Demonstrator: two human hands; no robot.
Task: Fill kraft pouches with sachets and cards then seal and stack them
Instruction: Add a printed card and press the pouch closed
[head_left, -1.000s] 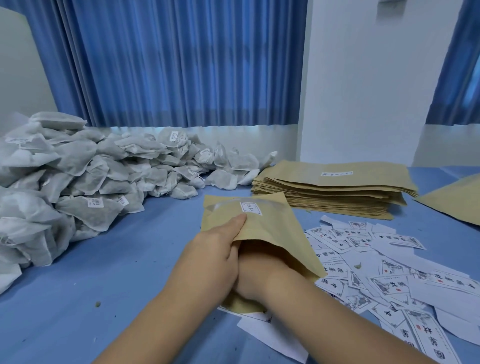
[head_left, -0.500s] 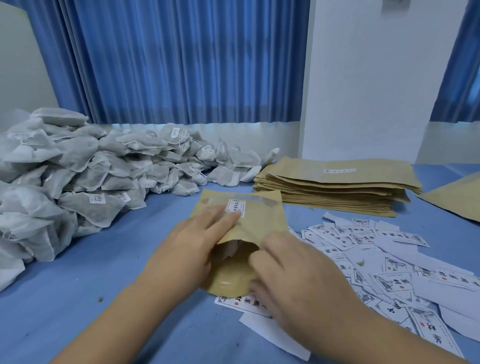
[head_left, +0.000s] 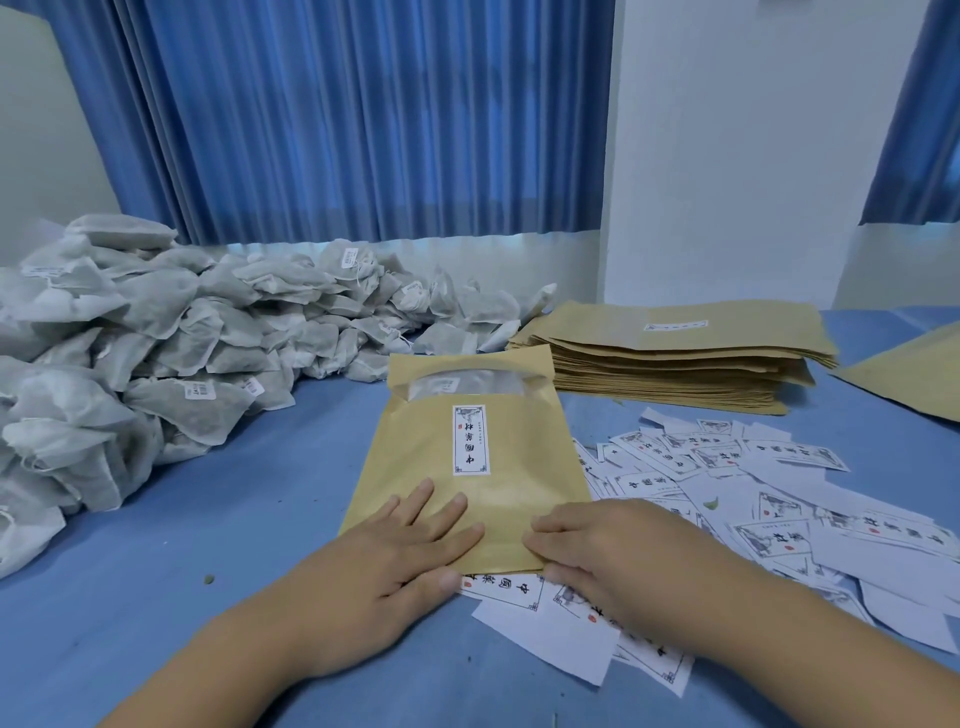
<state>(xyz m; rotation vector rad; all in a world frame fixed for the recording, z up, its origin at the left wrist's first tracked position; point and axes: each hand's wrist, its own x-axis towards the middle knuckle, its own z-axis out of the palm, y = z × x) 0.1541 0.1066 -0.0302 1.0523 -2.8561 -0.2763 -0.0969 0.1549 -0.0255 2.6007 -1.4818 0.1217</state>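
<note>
1. The kraft pouch (head_left: 519, 467) lies flat on the blue surface (head_left: 260, 493), front up, right in front of the person
2. Its long axis runs away from the person, leaning a little to the right; the clear window (head_left: 462, 385) end points far, and the white label (head_left: 470, 440) runs along the same axis
3. The left hand (head_left: 395, 566) presses on the pouch's near left part, fingers straight and spread
4. The right hand (head_left: 613, 556) rests flat over the near right corner, fingers extended leftward, gripping nothing
5. The pouch's near edge overlaps printed cards (head_left: 727, 493) scattered to the right; the sachets (head_left: 156, 332) are heaped on the left, and a stack of empty pouches (head_left: 675, 358) sits behind
6. Half a second ago the pouch was held tilted above the surface, the left hand gripping it and the right hand at its near end; now it is laid down under both palms
</note>
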